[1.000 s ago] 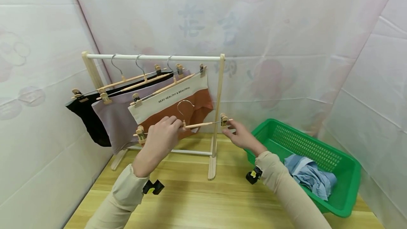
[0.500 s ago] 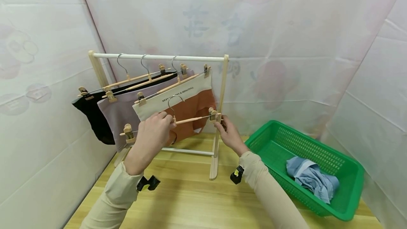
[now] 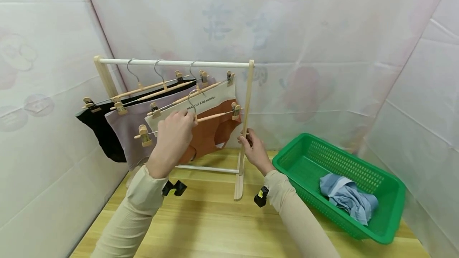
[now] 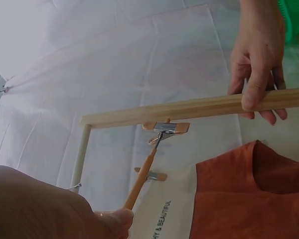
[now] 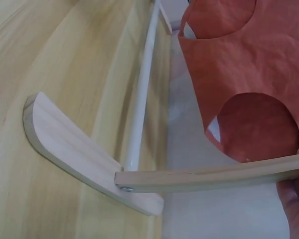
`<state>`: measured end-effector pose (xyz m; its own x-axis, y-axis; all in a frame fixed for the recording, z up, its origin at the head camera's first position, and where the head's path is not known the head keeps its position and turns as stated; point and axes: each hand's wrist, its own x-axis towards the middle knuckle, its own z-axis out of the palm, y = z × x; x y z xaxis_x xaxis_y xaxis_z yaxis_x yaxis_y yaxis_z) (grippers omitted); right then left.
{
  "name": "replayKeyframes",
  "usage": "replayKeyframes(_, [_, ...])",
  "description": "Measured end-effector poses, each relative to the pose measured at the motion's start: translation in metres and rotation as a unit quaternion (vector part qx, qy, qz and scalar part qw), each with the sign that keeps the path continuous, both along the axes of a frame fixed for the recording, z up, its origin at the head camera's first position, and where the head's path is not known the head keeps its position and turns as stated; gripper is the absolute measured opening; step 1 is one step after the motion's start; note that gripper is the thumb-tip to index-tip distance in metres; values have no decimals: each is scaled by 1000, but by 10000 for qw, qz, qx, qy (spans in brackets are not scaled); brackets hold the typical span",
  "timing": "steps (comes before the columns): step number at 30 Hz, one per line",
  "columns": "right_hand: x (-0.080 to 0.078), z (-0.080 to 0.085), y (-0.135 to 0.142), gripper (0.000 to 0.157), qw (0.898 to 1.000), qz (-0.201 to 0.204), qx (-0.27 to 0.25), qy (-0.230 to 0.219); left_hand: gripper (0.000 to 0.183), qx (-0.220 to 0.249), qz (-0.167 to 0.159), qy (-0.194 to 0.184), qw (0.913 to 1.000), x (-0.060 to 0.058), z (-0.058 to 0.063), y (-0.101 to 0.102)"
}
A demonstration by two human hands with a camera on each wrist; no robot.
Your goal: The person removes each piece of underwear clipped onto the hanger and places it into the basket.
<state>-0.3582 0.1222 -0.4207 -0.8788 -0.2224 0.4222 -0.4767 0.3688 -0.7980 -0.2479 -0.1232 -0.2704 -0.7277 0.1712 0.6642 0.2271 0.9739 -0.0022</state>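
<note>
My left hand [image 3: 171, 138] grips a wooden clip hanger [image 3: 211, 118] by its middle, its metal hook pointing up. Nothing hangs from the hanger's two clips. In the head view it is in front of orange-and-cream briefs [image 3: 206, 128], which hang clipped on another hanger. My right hand [image 3: 257, 152] holds the right upright [image 3: 248, 94] of a small wooden rack, thumb on the near side; the left wrist view shows the fingers [image 4: 279, 77] around this post. Purple briefs [image 3: 122, 134] and a black pair [image 3: 98, 134] hang farther left on the white rail [image 3: 222, 65].
A green plastic basket [image 3: 305, 190] stands right of the rack, with a crumpled blue garment [image 3: 348, 198] inside. The rack's foot [image 3: 238, 188] rests on the wooden table [image 3: 215, 226]. Pale printed sheets [image 3: 322, 51] enclose the back and sides.
My left hand has raised the hanger and carried it slightly left, closer to the rail. My right hand has left the hanger's right clip and taken hold of the upright.
</note>
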Motion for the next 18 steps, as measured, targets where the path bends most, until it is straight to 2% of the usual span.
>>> replayKeyframes(4, [0,-2,1,26,10000,-13,-51,-82,19,-17,30,175,9998,-11,8,11])
replayKeyframes(9, [-1,-2,1,28,9999,45,-79,-87,15,14,89,281,9996,-19,20,23])
replayKeyframes(18, [-3,-1,4,28,9999,78,-19,-105,14,-158,183,233,9994,-30,36,36])
